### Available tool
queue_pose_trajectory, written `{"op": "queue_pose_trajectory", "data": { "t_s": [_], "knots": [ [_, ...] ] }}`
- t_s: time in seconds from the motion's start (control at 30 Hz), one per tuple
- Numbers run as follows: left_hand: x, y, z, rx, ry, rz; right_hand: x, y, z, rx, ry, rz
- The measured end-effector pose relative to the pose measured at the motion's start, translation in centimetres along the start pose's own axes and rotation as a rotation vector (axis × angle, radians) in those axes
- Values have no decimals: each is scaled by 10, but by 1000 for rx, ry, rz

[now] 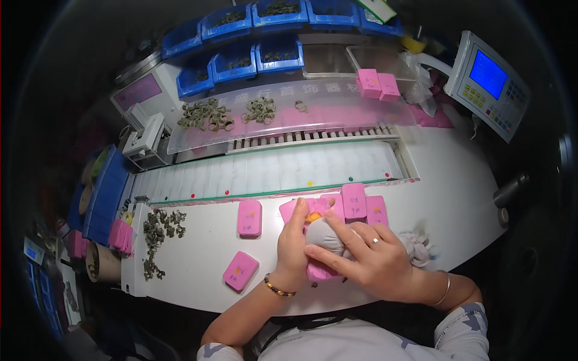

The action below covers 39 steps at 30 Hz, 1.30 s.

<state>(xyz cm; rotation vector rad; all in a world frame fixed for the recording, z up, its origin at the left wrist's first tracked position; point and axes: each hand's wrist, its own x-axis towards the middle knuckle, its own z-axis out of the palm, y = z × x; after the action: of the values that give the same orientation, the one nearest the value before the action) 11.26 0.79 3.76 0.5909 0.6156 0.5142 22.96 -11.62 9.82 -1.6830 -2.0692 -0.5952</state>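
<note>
My left hand (293, 253) is closed around a pink rubber mould (319, 206) with an orange spot on it. Pressed against this mould is a rounded, grey-white cloth pouch (325, 236), gripped by the fingers of my right hand (376, 259). Pale crumpled cloth (416, 246) sticks out beyond my right hand; whether it belongs to the pouch I cannot tell. Below my hands lies another pink block (322, 272), partly covered. More pink moulds surround them: an upright one (354, 200) behind, one (249, 218) to the left, and a tilted one (241, 271) nearer me.
Small metallic ring-like pieces (158, 234) are heaped on the left of the white table. More rings (208, 114) lie on a clear sheet beyond the white slotted strip (271, 171). Blue bins (280, 54) line the back. A control panel (487, 78) stands at right.
</note>
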Motion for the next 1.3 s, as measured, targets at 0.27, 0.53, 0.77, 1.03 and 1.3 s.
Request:
{"op": "queue_pose_trajectory", "data": {
  "t_s": [0.27,0.53,0.77,1.03,1.3],
  "knots": [
    [-9,13,-3,24,-66,152,21,-8,-28,-79,167,38],
    [-16,15,-27,36,-67,302,-7,7,-8,7,-122,172],
    [-19,10,-47,-114,-160,125,-72,64,21,-221,-266,576],
    [-33,0,-38,-76,-139,-2,-19,4,35,558,-2,639],
    [-48,-15,-38,97,-54,123,-1,-42,58,1638,-27,1079]
  ]
}}
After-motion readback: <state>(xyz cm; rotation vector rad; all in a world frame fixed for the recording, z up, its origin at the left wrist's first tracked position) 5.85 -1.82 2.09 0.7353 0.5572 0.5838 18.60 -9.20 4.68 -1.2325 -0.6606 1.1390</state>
